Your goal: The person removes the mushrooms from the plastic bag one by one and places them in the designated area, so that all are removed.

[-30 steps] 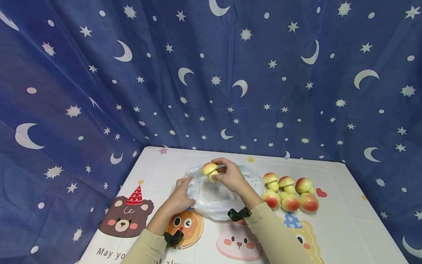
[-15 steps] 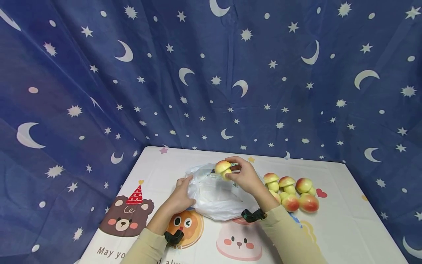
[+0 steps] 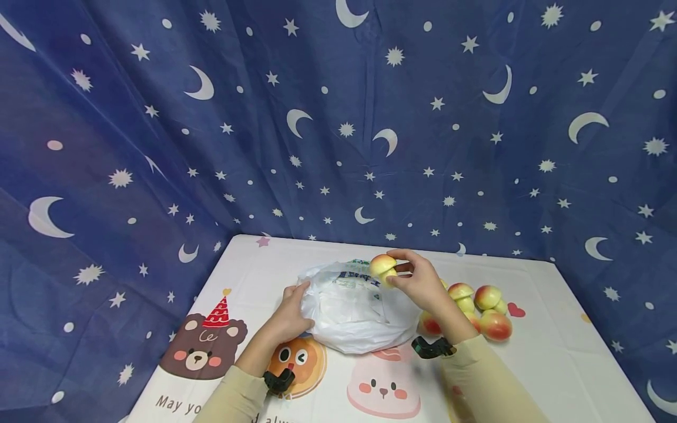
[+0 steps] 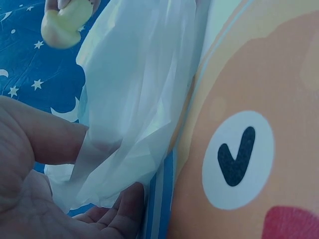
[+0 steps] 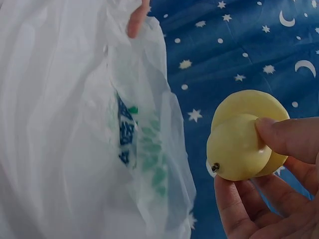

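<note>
A white plastic bag [image 3: 349,329] with green and dark blue print lies mouth open on the table. At its left rim my left hand [image 3: 288,314] grips the film; in the left wrist view the thumb is over the bag [image 4: 134,74] and the fingers are under it. My right hand [image 3: 420,282] holds a toy mushroom [image 3: 383,265] with a red-yellow cap and pale yellow stem above the bag's far right side. The right wrist view shows thumb and fingertips pinching the mushroom [image 5: 239,147] across its stem and cap.
Several similar toy mushrooms [image 3: 496,325] sit grouped on the right, partly behind my right forearm. The white tablecloth [image 3: 555,358] bears printed cartoon animals. A dark blue star-and-moon curtain [image 3: 338,147] hangs along the table's back edge.
My right hand has carried the mushroom rightward from over the bag's left part to its far right side, uncovering the printed film. My left hand has stayed at the left rim.
</note>
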`<control>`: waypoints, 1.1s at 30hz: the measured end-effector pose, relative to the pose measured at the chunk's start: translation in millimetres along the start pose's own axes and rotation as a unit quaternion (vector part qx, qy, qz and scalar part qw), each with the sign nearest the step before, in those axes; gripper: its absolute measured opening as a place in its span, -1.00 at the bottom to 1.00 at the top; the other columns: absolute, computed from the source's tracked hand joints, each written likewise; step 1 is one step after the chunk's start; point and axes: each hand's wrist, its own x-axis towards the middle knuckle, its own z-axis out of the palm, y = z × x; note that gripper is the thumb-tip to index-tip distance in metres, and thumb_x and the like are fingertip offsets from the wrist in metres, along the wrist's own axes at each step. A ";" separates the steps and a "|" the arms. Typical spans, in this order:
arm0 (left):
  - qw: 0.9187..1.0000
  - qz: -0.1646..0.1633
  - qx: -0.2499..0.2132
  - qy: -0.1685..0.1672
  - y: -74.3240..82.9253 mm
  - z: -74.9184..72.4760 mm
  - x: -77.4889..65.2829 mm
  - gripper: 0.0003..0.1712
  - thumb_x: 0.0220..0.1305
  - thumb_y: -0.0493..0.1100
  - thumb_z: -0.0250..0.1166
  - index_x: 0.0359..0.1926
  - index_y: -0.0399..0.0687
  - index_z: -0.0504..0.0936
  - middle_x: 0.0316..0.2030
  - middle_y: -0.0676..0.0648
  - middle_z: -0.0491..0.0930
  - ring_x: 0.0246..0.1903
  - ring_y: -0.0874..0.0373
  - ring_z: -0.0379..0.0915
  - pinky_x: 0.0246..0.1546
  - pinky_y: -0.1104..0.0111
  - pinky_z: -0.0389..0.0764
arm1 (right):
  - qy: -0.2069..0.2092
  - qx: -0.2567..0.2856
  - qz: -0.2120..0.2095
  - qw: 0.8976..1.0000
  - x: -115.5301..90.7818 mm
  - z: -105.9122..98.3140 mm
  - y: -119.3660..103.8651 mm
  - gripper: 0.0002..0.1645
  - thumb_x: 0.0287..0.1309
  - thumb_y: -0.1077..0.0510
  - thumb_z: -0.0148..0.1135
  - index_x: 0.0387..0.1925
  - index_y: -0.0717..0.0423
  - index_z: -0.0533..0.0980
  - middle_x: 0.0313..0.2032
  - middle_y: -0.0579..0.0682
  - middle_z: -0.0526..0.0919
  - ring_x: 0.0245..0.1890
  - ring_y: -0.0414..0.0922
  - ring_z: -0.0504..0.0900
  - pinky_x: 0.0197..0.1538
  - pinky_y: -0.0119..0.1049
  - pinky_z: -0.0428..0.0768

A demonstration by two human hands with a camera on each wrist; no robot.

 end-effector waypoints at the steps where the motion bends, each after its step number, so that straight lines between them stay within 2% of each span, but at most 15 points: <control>1: 1.000 -0.002 0.000 0.000 0.0 -0.2 0.1 0.15 0.02 -0.41 0.47 0.66 -0.19 0.20 0.54 -0.42 0.12 0.48 -0.50 0.26 0.44 -0.37 0.37 | 0.002 -0.001 0.000 1.000 -1.3 -3.4 0.9 -0.31 0.23 0.32 0.46 0.39 0.05 0.55 0.35 0.17 0.60 0.17 0.16 0.71 -0.05 -0.30 0.78; 5: 1.000 -0.002 -0.003 0.000 0.4 -0.2 0.1 0.15 0.02 -0.41 0.46 0.65 -0.20 0.20 0.53 -0.42 0.12 0.48 -0.49 0.26 0.45 -0.35 0.37 | 0.013 -0.011 -0.002 1.000 -7.6 -17.4 5.3 -0.31 0.24 0.33 0.45 0.39 0.09 0.53 0.33 0.21 0.60 0.17 0.17 0.71 -0.07 -0.38 0.76; 10: 1.000 -0.002 -0.003 -0.006 1.7 -0.8 -1.0 0.15 0.02 -0.42 0.46 0.66 -0.21 0.19 0.54 -0.42 0.11 0.49 -0.47 0.25 0.47 -0.33 0.35 | 0.022 -0.023 0.014 0.999 -18.3 -37.1 16.1 -0.30 0.27 0.31 0.44 0.43 0.08 0.50 0.31 0.25 0.61 0.18 0.19 0.69 -0.18 -0.37 0.75; 16: 1.000 -0.008 0.004 -0.005 3.1 -1.5 -1.9 0.14 0.04 -0.43 0.46 0.66 -0.19 0.19 0.54 -0.41 0.12 0.50 -0.47 0.25 0.45 -0.35 0.37 | 0.031 -0.029 0.024 0.999 -30.6 -61.2 29.2 -0.28 0.29 0.28 0.45 0.45 0.09 0.48 0.38 0.23 0.55 0.24 0.23 0.64 -0.06 -0.46 0.73; 24: 1.000 -0.012 0.004 -0.002 2.7 -2.0 -2.0 0.13 0.05 -0.42 0.44 0.66 -0.18 0.19 0.53 -0.41 0.13 0.48 -0.47 0.26 0.45 -0.35 0.37 | 0.047 -0.051 0.070 0.995 -48.4 -91.1 40.2 -0.23 0.32 0.21 0.45 0.51 0.05 0.42 0.41 0.25 0.51 0.29 0.23 0.61 -0.02 -0.53 0.69; 30: 1.000 -0.011 0.001 -0.004 2.1 -1.8 -2.2 0.14 0.05 -0.41 0.45 0.66 -0.18 0.19 0.53 -0.40 0.13 0.49 -0.47 0.25 0.45 -0.35 0.36 | 0.068 -0.098 0.069 0.990 -62.1 -112.6 55.5 -0.23 0.34 0.18 0.45 0.51 0.08 0.41 0.39 0.29 0.52 0.25 0.22 0.63 -0.08 -0.56 0.68; 33: 1.000 -0.009 0.003 -0.003 2.2 -1.3 -2.0 0.14 0.04 -0.41 0.45 0.66 -0.17 0.20 0.52 -0.41 0.14 0.48 -0.48 0.27 0.44 -0.35 0.38 | 0.079 -0.122 0.070 0.987 -69.1 -122.6 63.0 -0.24 0.32 0.17 0.46 0.50 0.11 0.43 0.37 0.30 0.54 0.18 0.11 0.66 -0.10 -0.58 0.66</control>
